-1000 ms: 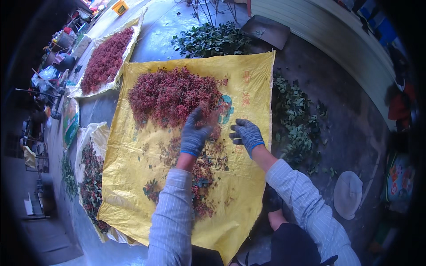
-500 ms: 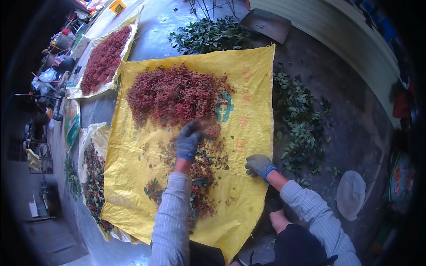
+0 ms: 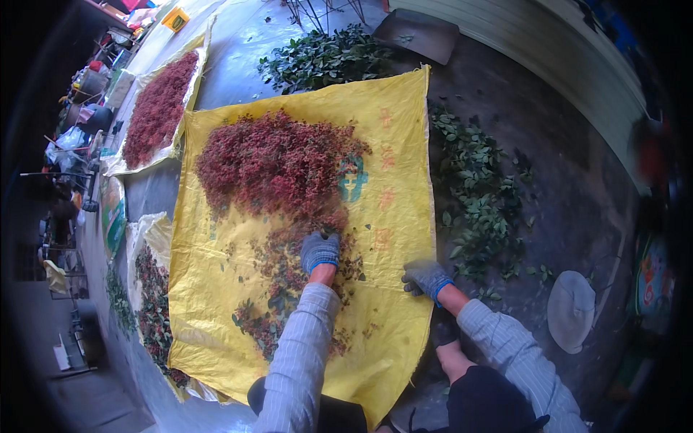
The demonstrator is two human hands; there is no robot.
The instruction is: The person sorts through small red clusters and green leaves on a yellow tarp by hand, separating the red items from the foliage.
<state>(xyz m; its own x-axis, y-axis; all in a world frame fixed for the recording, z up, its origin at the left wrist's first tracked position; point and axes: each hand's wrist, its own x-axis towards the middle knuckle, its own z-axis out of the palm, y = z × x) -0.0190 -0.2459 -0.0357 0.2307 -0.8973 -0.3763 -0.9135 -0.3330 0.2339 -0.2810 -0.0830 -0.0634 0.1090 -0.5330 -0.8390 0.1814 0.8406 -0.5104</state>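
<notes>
My left hand [image 3: 320, 251], in a grey-blue knit glove, is among the reddish berry sprigs [image 3: 289, 242] strewn over the middle of a yellow woven sack [image 3: 390, 310] spread flat. Its fingers are curled in at the lower edge of the big red heap [image 3: 274, 159], closed on some sprigs; the fingertips are partly hidden. Over the sack's right edge hovers or rests my right hand [image 3: 426, 280], gloved too, slightly blurred, fingers loosely bent with nothing seen in them. Mixed green leaves and berries [image 3: 260, 325] lie nearer to me.
Green leaf piles lie beyond the sack [image 3: 325, 58] and along its right [image 3: 480, 195]. A dustpan-like tray [image 3: 416, 35] stands at the back. Left are two more sheets with red berries [image 3: 160, 108] and mixed sprigs [image 3: 153, 310]. A pale round object [image 3: 570, 310] lies right.
My left hand has moved right and a little nearer to me, its fingers now curled in. The right hand stays by the sack's edge with its fingers slightly more bent. The view has shifted a little.
</notes>
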